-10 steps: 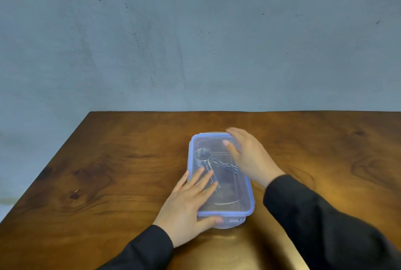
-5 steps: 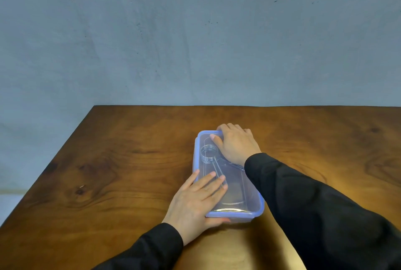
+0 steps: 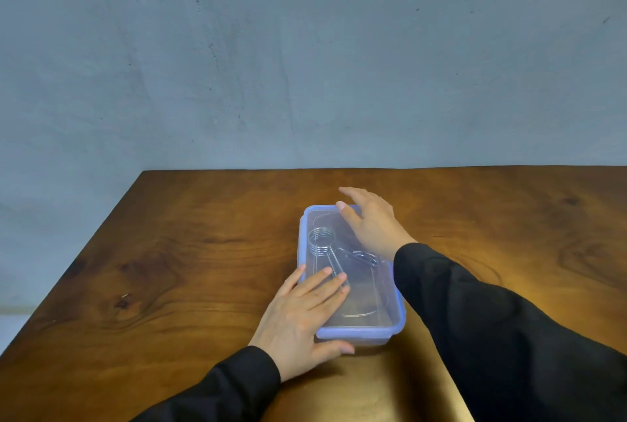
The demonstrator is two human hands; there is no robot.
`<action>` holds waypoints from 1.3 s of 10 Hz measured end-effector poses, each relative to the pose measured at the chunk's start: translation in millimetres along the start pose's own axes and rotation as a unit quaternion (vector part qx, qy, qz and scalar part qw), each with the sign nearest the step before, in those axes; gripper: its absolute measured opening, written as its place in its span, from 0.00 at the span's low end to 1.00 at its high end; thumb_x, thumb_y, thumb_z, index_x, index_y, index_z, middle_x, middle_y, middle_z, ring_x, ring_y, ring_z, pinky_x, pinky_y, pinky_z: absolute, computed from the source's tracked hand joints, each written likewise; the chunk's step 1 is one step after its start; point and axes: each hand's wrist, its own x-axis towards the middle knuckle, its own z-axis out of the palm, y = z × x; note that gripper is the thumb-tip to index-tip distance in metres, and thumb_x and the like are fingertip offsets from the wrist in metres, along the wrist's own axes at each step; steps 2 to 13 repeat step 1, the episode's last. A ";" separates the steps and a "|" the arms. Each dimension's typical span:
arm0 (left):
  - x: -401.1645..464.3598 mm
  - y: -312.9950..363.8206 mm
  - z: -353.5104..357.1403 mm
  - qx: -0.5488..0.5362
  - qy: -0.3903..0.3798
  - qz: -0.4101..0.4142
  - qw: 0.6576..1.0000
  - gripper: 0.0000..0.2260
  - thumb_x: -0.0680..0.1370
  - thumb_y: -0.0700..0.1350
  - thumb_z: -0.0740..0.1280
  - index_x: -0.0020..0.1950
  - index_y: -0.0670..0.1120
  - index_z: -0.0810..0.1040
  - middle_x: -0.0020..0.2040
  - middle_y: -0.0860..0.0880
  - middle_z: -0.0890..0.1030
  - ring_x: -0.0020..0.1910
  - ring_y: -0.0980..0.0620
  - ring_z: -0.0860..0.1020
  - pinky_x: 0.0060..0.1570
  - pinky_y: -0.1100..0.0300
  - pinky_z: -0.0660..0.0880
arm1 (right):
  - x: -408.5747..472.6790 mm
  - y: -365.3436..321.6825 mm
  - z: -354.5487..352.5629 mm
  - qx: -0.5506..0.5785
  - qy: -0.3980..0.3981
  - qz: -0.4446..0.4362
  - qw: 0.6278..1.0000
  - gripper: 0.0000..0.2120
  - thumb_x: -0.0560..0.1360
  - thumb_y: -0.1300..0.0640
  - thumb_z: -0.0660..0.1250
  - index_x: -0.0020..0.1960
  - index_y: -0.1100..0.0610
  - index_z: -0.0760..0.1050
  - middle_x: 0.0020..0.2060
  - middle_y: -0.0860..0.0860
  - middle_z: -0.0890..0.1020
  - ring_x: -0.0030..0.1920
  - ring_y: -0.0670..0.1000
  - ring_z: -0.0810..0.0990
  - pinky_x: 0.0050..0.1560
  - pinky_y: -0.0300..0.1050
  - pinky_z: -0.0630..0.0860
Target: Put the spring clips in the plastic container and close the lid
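Surface (image 3: 169, 269): brown wood grain, filling the lower half of the frame below a grey-blue wall (image 3: 305, 48).
Left hand (image 3: 302, 316): lower centre, flat, fingers spread on the lid's near left corner, thumb against the container's near end; grip apart, clasping nothing.
Plastic container (image 3: 353, 340): centre, clear, lengthwise away from the viewer.
Lid (image 3: 359, 330): blue-rimmed, lying on top.
Spring clips (image 3: 322, 240): inside, coiled metal seen through the lid.
Right hand (image 3: 373, 225): at the far right corner, fingers loosely spread over the lid; grip apart.
Writing: none readable.
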 end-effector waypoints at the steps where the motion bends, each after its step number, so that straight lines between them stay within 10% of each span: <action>1: -8.6 2.9 -12.4 -0.080 0.001 -0.017 0.997 0.33 0.80 0.66 0.54 0.78 0.45 0.63 0.79 0.48 0.63 0.79 0.51 0.59 0.77 0.45 0.48 | -22.0 -7.7 -33.4 0.161 0.120 -0.013 0.980 0.16 0.83 0.48 0.61 0.69 0.49 0.74 0.66 0.42 0.77 0.67 0.41 0.73 0.70 0.50 0.69; 13: -8.6 2.9 -12.4 -0.080 0.001 -0.017 0.997 0.33 0.80 0.66 0.54 0.78 0.45 0.63 0.79 0.48 0.63 0.79 0.51 0.59 0.77 0.45 0.48 | -22.0 -7.7 -33.4 0.161 0.120 -0.013 0.980 0.16 0.83 0.48 0.61 0.69 0.49 0.74 0.66 0.42 0.77 0.67 0.41 0.73 0.70 0.50 0.69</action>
